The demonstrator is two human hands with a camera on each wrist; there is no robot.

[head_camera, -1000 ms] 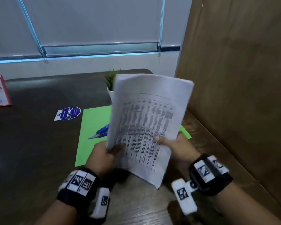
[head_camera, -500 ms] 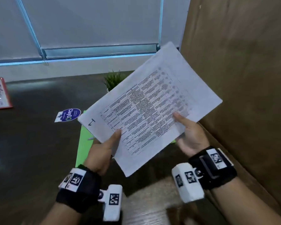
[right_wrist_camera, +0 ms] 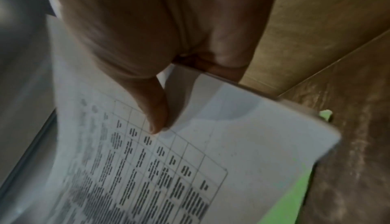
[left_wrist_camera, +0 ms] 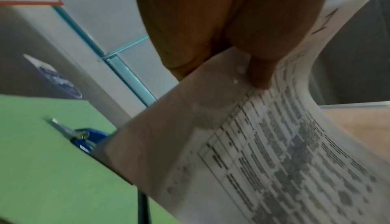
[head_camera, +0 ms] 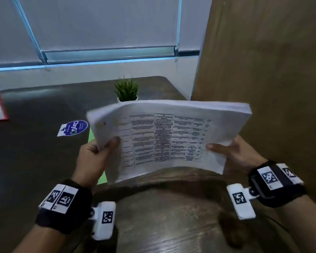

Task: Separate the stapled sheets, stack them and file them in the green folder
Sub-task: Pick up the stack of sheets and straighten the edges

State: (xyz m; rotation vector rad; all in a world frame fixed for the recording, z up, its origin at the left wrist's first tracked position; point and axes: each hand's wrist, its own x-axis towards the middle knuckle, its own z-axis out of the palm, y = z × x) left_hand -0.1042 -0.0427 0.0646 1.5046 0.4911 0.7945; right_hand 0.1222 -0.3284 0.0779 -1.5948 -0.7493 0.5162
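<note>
**Sheets turned level and held at both ends above the green folder**

Sheets (head_camera: 171, 136), tilted with one corner high half a second ago, now lie nearly level in the air, long edge across the view, over the green folder (head_camera: 90, 136) on the tabletop (head_camera: 35, 161). Left hand (head_camera: 93, 157) pinches the left end, thumb on top; right hand (head_camera: 233, 152) pinches the right end likewise. The pack looks squared for stacking; whether a staple remains cannot be told. Left wrist view alone shows a blue staple remover (left_wrist_camera: 84, 137) lying on the folder, hidden from the head view. Right wrist view shows the folder's far right corner (right_wrist_camera: 326, 113) beyond the paper.
</note>
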